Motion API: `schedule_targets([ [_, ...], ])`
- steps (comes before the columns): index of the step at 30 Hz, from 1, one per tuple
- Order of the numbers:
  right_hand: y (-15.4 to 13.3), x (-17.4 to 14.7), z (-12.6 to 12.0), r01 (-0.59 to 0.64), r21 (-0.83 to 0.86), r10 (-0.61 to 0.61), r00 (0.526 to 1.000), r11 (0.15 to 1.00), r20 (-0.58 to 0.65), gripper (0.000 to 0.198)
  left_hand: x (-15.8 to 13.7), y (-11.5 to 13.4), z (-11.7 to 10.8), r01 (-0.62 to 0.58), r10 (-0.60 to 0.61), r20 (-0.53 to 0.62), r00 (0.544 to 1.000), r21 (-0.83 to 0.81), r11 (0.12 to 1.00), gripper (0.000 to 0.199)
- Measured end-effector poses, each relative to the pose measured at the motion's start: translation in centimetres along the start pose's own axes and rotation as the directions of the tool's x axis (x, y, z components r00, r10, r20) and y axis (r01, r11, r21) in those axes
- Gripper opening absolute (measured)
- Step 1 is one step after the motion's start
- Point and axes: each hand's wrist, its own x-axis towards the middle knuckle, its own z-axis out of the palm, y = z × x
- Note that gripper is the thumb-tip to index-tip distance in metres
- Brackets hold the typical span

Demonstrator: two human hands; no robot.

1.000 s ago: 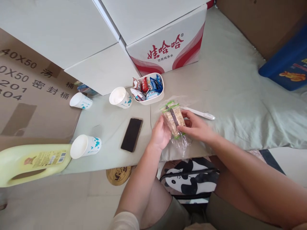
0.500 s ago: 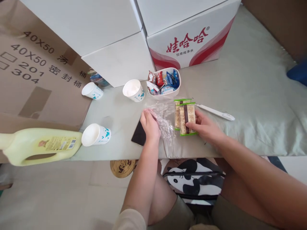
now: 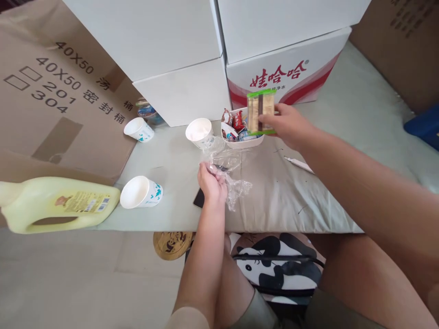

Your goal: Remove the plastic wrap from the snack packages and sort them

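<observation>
My right hand point(image 3: 287, 122) is closed on wrapped biscuits point(image 3: 254, 112) with green-edged packaging and a dark stripe, lifted above the right side of a white plastic tub point(image 3: 246, 143). Inside the tub lie several small snack packets point(image 3: 238, 121), red, white and blue; the biscuits hide part of them. My left hand point(image 3: 212, 183) grips a crumpled clear plastic wrapper point(image 3: 236, 185) low over the table. Beneath that hand a dark phone-like slab point(image 3: 198, 198) shows only in part. A white paper cup point(image 3: 199, 133) stands just left of the tub.
Two more paper cups point(image 3: 139, 129) point(image 3: 141, 192) are at the left, near a yellow jug point(image 3: 61, 205) lying on its side. White cartons point(image 3: 185, 91) and a brown carton point(image 3: 68, 109) close off the back and left. A white box-cutter-like tool point(image 3: 299, 164) lies right, partly behind my forearm.
My right hand has raised the biscuits from the table, up and away from me to the tub. My left hand still holds the wrapper in nearly the same place. The view has shifted slightly.
</observation>
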Motion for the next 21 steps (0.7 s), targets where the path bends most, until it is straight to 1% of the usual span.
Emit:
schedule_targets([
  [1,-0.7,0.4,0.3,-0.081,-0.067,0.078,0.996,0.994,-0.046,0.033,-0.2,0.1,0.1,0.006,-0.006,0.002,1.000,-0.008,1.000,0.034],
  [2,-1.2,0.2,0.4,-0.125,-0.130,0.113,0.989,0.984,-0.095,0.034,-0.3,0.2,0.2,0.020,-0.020,0.006,1.000,-0.020,1.000,0.034],
  [3,-1.2,-0.6,0.4,-0.135,-0.166,0.115,0.985,0.977,-0.126,0.035,-0.5,0.3,0.3,0.042,-0.042,0.016,0.999,-0.033,0.999,0.033],
  [4,-0.8,-1.8,0.3,-0.109,-0.179,0.086,0.988,0.978,-0.131,0.034,-0.7,0.5,0.4,0.072,-0.070,0.037,0.997,-0.043,0.996,0.033],
  [5,0.0,-3.5,0.1,-0.057,-0.177,0.040,0.994,0.983,-0.097,0.030,-0.8,0.6,0.6,0.111,-0.108,0.065,0.992,-0.048,0.993,0.033],
  [6,1.2,-5.3,-0.2,-0.011,-0.135,0.002,0.998,0.991,-0.065,0.028,-1.0,0.8,0.7,0.158,-0.153,0.104,0.983,-0.045,0.986,0.033],
  [7,2.6,-7.1,-0.5,0.001,-0.070,-0.003,1.000,0.998,-0.024,0.028,-1.2,0.9,0.7,0.205,-0.198,0.143,0.970,-0.037,0.978,0.033],
  [8,4.2,-8.7,-0.7,-0.008,0.002,0.008,1.000,1.000,-0.014,0.032,-1.4,1.0,0.8,0.248,-0.239,0.179,0.954,-0.027,0.968,0.032],
  [11,8.2,-12.1,-0.8,-0.097,0.169,0.085,0.993,0.981,0.077,0.054,-2.0,0.6,0.7,0.350,-0.334,0.278,0.901,-0.011,0.937,0.033],
  [13,9.6,-12.9,-0.6,-0.180,0.271,0.152,0.981,0.946,0.122,0.066,-2.3,0.0,0.4,0.399,-0.370,0.347,0.862,-0.014,0.917,0.036],
  [15,9.9,-13.0,-0.4,-0.266,0.359,0.228,0.963,0.895,0.144,0.073,-2.5,-0.7,0.1,0.425,-0.382,0.409,0.829,-0.015,0.905,0.039],
  [17,9.5,-13.0,-0.3,-0.346,0.420,0.305,0.938,0.839,0.164,0.076,-2.8,-1.4,-0.2,0.414,-0.364,0.450,0.816,-0.015,0.910,0.039],
  [19,8.9,-13.1,-0.4,-0.410,0.462,0.349,0.912,0.786,0.215,0.073,-3.3,-2.1,-0.1,0.392,-0.352,0.468,0.810,0.013,0.920,0.037],
  [21,8.4,-13.2,-0.5,-0.434,0.480,0.348,0.901,0.762,0.260,0.062,-3.7,-2.7,0.4,0.371,-0.362,0.461,0.810,0.075,0.925,0.033],
])
